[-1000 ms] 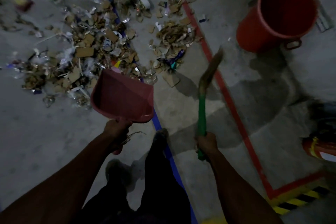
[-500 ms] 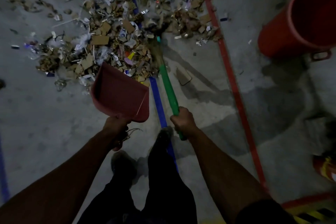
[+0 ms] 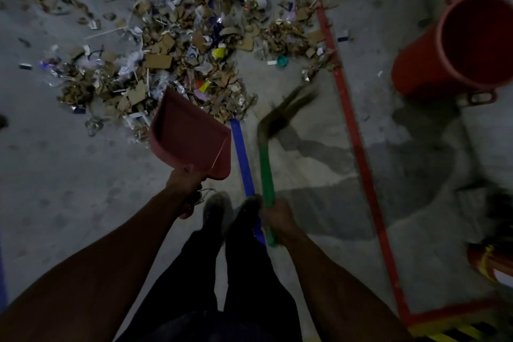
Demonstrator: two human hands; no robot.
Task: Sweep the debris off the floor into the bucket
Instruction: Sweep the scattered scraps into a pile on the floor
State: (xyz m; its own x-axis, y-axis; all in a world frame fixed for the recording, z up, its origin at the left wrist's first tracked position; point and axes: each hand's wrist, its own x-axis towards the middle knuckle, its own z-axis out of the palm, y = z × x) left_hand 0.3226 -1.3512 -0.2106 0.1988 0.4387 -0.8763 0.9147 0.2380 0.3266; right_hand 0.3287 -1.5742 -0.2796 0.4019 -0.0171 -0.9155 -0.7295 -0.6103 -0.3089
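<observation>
A wide heap of debris (image 3: 188, 64), cardboard scraps, plastic and paper bits, covers the concrete floor ahead of me. My left hand (image 3: 184, 183) grips the handle of a red dustpan (image 3: 191, 133), whose mouth points at the near edge of the heap. My right hand (image 3: 279, 221) grips the green handle of a short broom (image 3: 266, 166). Its blurred brown bristles (image 3: 288, 108) are just right of the heap, above bare floor. The red bucket (image 3: 416, 69) stands at the right, its opening facing me.
A blue tape line (image 3: 241, 147) runs between dustpan and broom toward my feet (image 3: 230, 211). A red tape line (image 3: 358, 147) runs from the debris to a yellow-black striped strip (image 3: 455, 327) at the lower right. An orange object (image 3: 491, 261) sits at the right edge.
The broom swung from inside the heap back toward me and to the right, and its bristles now blur over bare floor. The dustpan stayed at the heap's near edge.
</observation>
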